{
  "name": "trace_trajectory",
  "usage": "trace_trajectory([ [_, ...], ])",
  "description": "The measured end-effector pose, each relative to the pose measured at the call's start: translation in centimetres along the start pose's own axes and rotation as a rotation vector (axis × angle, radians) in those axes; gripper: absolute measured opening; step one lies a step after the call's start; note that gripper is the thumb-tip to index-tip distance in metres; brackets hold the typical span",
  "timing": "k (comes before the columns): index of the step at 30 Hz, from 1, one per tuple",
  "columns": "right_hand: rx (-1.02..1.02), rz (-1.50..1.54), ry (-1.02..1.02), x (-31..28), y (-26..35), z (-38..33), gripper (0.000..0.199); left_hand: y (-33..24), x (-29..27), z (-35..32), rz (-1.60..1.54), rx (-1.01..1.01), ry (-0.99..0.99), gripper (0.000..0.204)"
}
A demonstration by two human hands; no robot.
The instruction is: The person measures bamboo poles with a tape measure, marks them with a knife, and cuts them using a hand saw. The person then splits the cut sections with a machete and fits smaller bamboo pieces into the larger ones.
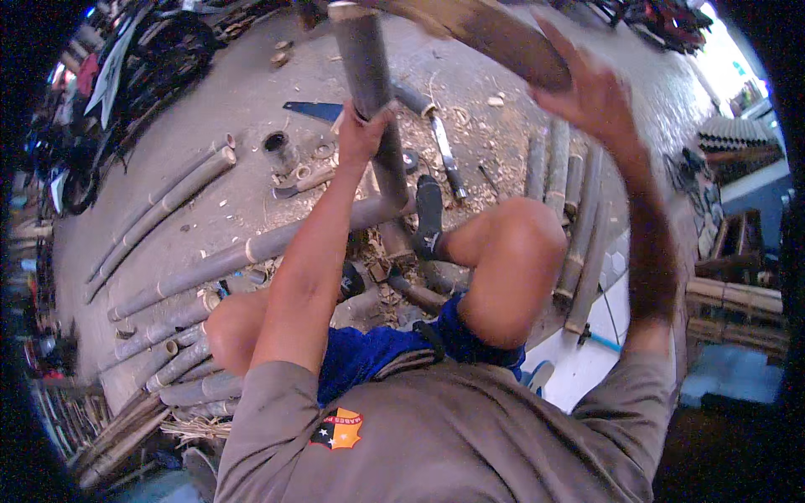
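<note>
My left hand (366, 137) grips a grey-brown bamboo tube (362, 60), upper centre; my right hand (594, 102) clasps a thick, blurred brown pole (496, 38). Pale wood shavings (474, 155) suggest cutting well begun, finishing perhaps left.

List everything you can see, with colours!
Upright round bamboo pole: one, grey, upper centre
Thick blurred wooden-looking piece: one, brown, top
Flat tapering blade: one, blue, upper centre
Long straight tool: one, silver-black, centre
Short hollow bamboo tube: one, grey, left of centre
Lying bamboo poles: several, grey, both sides
Wood shavings: many, cream, centre
Motorbikes: uncounted, dark, upper left
Shirt: one, brown, bottom
Left hand: one, gripping upright pole
Right hand: one, upper right
</note>
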State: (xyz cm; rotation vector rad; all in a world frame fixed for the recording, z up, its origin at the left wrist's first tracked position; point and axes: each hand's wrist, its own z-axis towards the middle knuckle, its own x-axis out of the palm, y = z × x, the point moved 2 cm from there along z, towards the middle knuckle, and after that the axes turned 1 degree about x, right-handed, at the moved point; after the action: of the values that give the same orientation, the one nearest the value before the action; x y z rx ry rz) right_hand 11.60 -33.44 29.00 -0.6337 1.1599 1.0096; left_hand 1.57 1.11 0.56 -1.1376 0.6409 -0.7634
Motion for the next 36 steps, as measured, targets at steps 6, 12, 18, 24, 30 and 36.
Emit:
trace_trajectory([
  [6, 0.601, 0.190, -0.080, 20.7, -5.7, -21.5, 0.090, -5.5, -2.3, -5.1, 0.185, -0.086, -0.148, 0.071],
  [12, 0.801, 0.187, 0.209, 30.4, 0.7, -41.6, 0.081, -10.4, -1.8, -4.9, 0.386, -0.052, -0.231, 0.082],
  [18, 1.055, 0.336, 0.366, 31.2, 4.7, -47.2, 0.080, -15.5, 0.9, 2.7, -0.001, 0.080, -0.109, 0.075],
  [24, 0.843, 0.418, 0.106, 29.6, 0.2, -44.8, 0.053, -17.2, -1.4, 2.2, 0.210, 0.006, 0.132, 0.061],
  [30, 1.161, 0.217, -0.352, 8.4, -3.0, -30.9, 0.054, -25.1, -1.3, -4.7, 0.558, -0.203, 0.459, 0.067],
  [36, 0.508, 0.699, -0.320, 8.6, 6.4, -15.3, 0.072, -21.7, -6.0, -8.5, 0.762, 0.126, 0.474, 0.070],
])
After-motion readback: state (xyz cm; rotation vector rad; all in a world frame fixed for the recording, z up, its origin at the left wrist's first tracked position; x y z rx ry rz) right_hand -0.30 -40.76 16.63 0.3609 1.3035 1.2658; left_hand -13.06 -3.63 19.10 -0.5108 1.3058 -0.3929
